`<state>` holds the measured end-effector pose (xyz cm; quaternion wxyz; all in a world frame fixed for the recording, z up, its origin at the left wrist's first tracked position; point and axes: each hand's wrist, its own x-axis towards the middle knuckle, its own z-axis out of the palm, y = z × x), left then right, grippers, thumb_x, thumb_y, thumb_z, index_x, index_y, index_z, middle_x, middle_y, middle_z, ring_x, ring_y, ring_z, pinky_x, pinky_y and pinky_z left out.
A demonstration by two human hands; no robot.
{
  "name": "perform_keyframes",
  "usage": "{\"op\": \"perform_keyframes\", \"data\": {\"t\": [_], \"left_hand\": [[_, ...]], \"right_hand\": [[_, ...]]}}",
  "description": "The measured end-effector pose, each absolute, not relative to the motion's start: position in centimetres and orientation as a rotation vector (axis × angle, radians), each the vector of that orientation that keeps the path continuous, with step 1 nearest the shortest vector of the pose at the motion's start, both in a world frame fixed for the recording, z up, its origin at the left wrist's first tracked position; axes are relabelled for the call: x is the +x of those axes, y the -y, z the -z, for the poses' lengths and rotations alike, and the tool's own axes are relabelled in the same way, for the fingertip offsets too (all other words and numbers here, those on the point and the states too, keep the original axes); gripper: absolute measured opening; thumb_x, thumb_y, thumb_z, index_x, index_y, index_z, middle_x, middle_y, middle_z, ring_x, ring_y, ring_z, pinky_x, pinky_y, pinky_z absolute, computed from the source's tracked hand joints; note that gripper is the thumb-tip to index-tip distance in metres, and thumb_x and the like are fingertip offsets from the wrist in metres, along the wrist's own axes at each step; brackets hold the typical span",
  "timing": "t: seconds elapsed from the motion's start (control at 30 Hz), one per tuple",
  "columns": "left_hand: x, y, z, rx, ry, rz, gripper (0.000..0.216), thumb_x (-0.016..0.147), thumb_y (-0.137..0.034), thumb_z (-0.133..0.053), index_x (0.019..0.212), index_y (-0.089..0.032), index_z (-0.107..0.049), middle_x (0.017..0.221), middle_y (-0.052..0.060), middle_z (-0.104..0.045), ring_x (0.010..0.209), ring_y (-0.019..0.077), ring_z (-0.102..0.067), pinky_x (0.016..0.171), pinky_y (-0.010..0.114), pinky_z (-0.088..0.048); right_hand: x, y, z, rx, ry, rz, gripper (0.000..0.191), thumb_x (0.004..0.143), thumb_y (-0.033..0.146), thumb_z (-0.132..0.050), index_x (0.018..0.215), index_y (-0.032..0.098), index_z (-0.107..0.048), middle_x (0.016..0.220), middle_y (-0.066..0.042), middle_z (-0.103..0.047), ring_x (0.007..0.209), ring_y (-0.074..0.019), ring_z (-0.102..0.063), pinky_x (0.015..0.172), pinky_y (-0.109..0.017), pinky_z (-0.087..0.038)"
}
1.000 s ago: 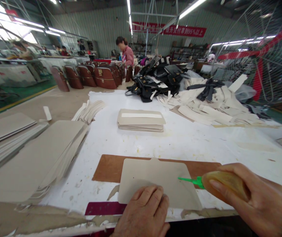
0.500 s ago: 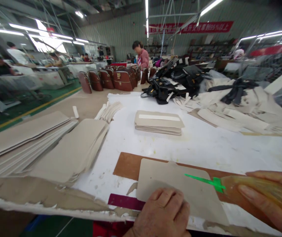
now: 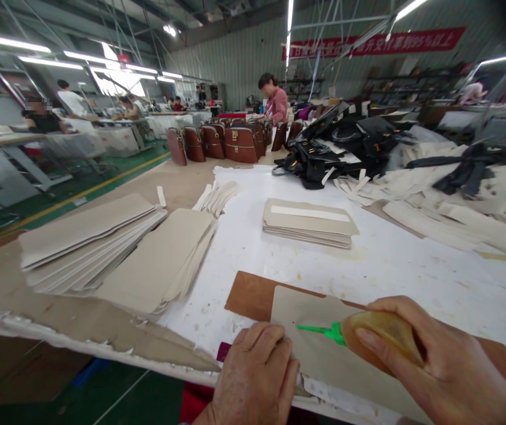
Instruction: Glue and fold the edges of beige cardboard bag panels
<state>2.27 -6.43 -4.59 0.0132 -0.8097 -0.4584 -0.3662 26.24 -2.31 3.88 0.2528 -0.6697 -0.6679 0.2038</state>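
My left hand [image 3: 255, 375] presses flat on the near left corner of a beige cut panel [image 3: 319, 348]. That panel lies on a brown board [image 3: 248, 295] at the front of the white-covered table [image 3: 394, 265]. My right hand [image 3: 430, 366] grips a soft amber glue bottle [image 3: 379, 333]. Its green nozzle [image 3: 319, 329] points left over the panel, close to my left fingers.
A stack of beige panels with a white strip [image 3: 309, 221] lies mid-table. Larger beige stacks [image 3: 115, 248] sit to the left. Black bags [image 3: 337, 147] and loose pale pieces [image 3: 447, 206] pile at the back right. Brown bags [image 3: 230, 141] stand behind, near a person in pink [image 3: 275, 100].
The view has swung left, so the panel sits further right. My right hand has brought the bottle leftward, and its nozzle tip is now nearer my left hand.
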Motion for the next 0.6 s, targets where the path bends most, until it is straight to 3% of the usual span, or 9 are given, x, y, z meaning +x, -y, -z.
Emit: {"op": "perform_keyframes", "data": {"t": [0.2,0.37,0.6], "left_hand": [[2.9,6.6,4.9,-2.529,1.465,1.109,0.014,0.1,-0.014,-0.056,0.105,-0.014,-0.068,0.106,0.01,-0.072,0.098,0.0264,-0.068,0.089,0.042,-0.064],[2.7,6.3,5.2,-2.554,1.462,1.086,0.013,0.099,-0.015,-0.056,0.104,-0.014,-0.068,0.101,0.01,-0.071,0.093,0.0274,-0.066,0.083,0.044,-0.064],[2.7,6.1,5.4,-2.563,1.426,1.083,0.01,0.098,-0.013,-0.057,0.101,-0.013,-0.067,0.098,0.01,-0.069,0.09,0.028,-0.065,0.078,0.045,-0.064]], "right_hand": [[27.6,1.0,-2.9,-1.828,1.967,-0.546,0.061,0.086,0.089,-0.055,0.095,0.03,-0.068,0.072,0.002,-0.072,0.061,-0.0228,-0.067,0.058,-0.036,-0.051],[28.1,-0.2,-2.2,-1.71,2.11,-0.532,0.054,0.091,0.081,-0.058,0.097,0.029,-0.069,0.077,0.001,-0.075,0.064,-0.0218,-0.071,0.055,-0.031,-0.057],[26.3,-0.1,-2.7,-1.436,2.196,-0.351,0.041,0.102,0.066,-0.057,0.091,0.028,-0.065,0.068,0.003,-0.07,0.055,-0.0197,-0.067,0.05,-0.031,-0.049]]}}
